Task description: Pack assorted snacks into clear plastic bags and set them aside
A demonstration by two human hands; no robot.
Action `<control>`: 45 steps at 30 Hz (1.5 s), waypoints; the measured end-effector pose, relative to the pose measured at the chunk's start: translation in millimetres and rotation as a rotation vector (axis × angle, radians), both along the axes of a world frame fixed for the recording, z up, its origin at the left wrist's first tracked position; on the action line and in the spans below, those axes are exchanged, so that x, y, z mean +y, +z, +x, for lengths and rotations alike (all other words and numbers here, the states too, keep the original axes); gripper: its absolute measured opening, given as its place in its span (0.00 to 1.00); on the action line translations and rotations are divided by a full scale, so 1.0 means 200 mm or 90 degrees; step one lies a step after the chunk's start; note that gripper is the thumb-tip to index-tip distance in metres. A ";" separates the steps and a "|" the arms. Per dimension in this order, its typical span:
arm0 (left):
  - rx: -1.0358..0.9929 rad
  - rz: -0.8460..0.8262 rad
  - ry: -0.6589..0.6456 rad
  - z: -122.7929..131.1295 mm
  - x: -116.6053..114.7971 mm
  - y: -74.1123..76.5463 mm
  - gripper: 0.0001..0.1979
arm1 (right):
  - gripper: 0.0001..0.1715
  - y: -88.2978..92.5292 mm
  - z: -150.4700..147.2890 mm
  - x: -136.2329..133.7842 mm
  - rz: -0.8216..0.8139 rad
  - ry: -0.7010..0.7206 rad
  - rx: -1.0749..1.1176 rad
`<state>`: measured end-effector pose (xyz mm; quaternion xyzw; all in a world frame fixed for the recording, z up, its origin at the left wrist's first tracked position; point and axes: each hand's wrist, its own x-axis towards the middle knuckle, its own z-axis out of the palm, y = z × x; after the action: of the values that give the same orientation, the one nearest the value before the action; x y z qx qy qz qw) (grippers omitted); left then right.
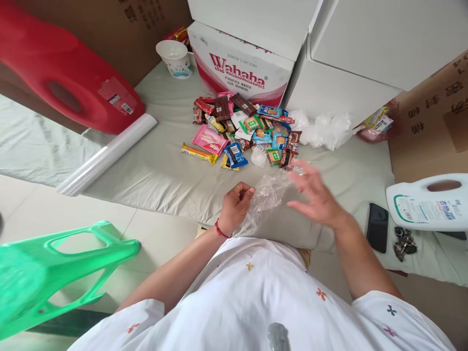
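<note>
My left hand (237, 202) is closed on the edge of a clear plastic bag (268, 192), which hangs crumpled to its right. My right hand (314, 192), a little blurred, is held to the right of the bag with its fingers apart and nothing in them. Just beyond both hands lies a heap of wrapped snacks, among them a pink wafer packet (210, 140), a blue packet (236, 154), a yellow stick packet (198, 153) and a brown cocoa packet (294, 140). The right fingertips are near the heap's front right edge; whether they touch it I cannot tell.
Behind the heap stands a Wahaha carton (241, 68), with a paper cup (174, 59) beside it. Crumpled clear bags (325, 130) lie right. A plastic film roll (109, 156), red jug (84, 73) and green stool (73, 268) are left; a phone (378, 227), keys (404, 243) and white bottle (427, 204) right.
</note>
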<state>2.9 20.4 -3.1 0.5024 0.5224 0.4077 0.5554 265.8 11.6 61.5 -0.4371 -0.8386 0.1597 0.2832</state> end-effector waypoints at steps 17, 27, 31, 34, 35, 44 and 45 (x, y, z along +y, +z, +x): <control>0.006 0.068 0.115 0.03 0.28 -0.20 0.14 | 0.17 -0.30 -0.05 -0.65 -0.034 -0.076 -0.141; 0.127 0.072 0.087 0.01 0.14 -0.20 0.13 | 0.30 -0.02 0.07 -0.39 0.073 -0.184 -0.150; 0.136 0.077 0.094 -0.02 0.09 -0.18 0.12 | 0.32 -0.17 -0.02 -0.09 0.131 -0.101 -0.219; 0.139 0.078 0.106 -0.07 0.04 -0.19 0.12 | 0.18 -0.23 -0.06 0.11 0.105 -0.071 -0.148; 0.142 0.076 0.112 -0.09 0.02 -0.20 0.12 | 0.13 -0.23 -0.07 0.17 0.077 -0.040 -0.118; 0.217 0.101 0.133 -0.21 -0.09 -0.22 0.12 | 0.22 0.03 -0.03 0.51 -0.400 0.123 -0.053; 0.220 0.107 0.134 -0.22 -0.09 -0.22 0.12 | 0.23 0.05 -0.02 0.52 -0.437 0.113 -0.060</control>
<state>-41.0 2.8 -47.5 0.5517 0.6238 0.4134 0.3683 261.2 116.6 70.6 -0.4392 -0.7829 0.4356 0.0663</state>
